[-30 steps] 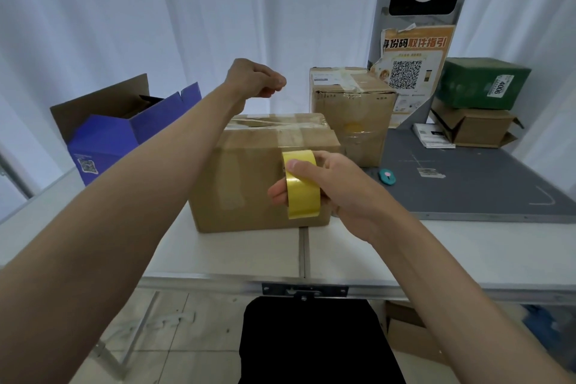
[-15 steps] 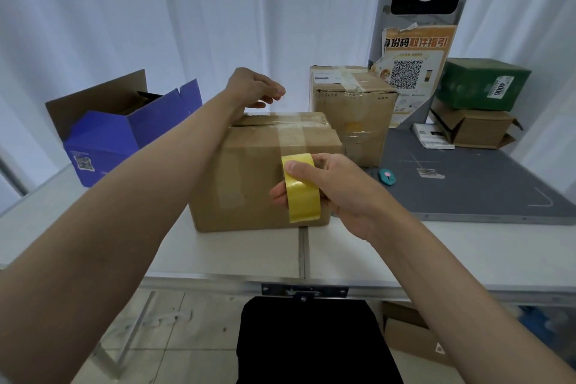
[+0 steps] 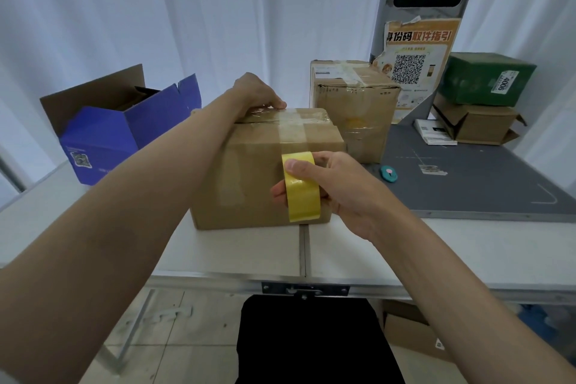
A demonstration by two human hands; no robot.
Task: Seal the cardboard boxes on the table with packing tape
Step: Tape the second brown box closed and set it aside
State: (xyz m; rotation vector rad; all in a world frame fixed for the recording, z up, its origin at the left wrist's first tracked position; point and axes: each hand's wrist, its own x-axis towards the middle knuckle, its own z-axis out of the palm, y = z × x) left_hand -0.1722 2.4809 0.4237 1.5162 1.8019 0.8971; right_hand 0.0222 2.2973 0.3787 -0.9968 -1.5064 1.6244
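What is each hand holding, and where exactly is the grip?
The right hand grips the yellow tape roll, thumb on its outer face. The left hand holds nothing; its fingers press on the cardboard box top.

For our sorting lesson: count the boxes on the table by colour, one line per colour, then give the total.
Brown: 3, the taped box under the hands, the box behind it, and the one under the green box
Blue: 1, open box
Green: 1
Total: 5
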